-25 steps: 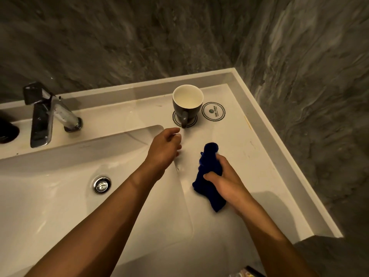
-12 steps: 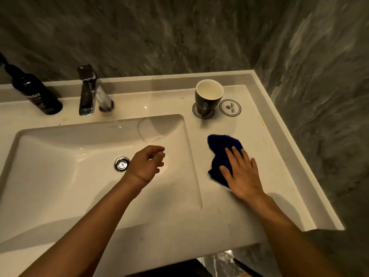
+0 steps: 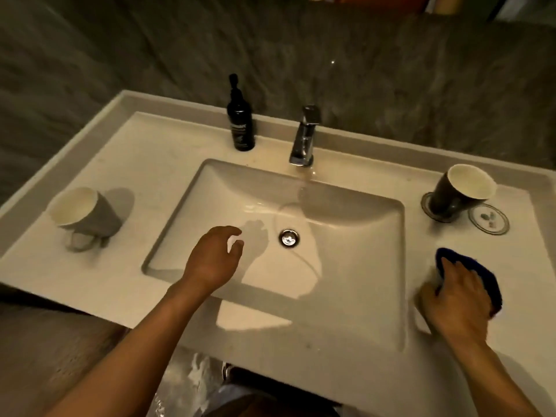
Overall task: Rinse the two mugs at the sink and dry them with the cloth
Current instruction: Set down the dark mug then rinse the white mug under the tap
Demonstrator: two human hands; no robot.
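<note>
A grey mug stands on the counter left of the sink basin, handle toward me. A dark mug with a pale inside stands on a round coaster at the back right. The blue cloth lies on the counter at the right, and my right hand rests flat on it, fingers spread. My left hand hovers over the basin near the drain, fingers loosely curled and holding nothing.
A chrome faucet stands behind the basin, with a black pump bottle to its left. An empty second coaster lies beside the dark mug. A dark stone wall rises behind the counter.
The view has swung left, bringing the grey mug and bottle into sight. My left hand drew back from the dark mug to over the basin. My right hand flattened on the cloth.
</note>
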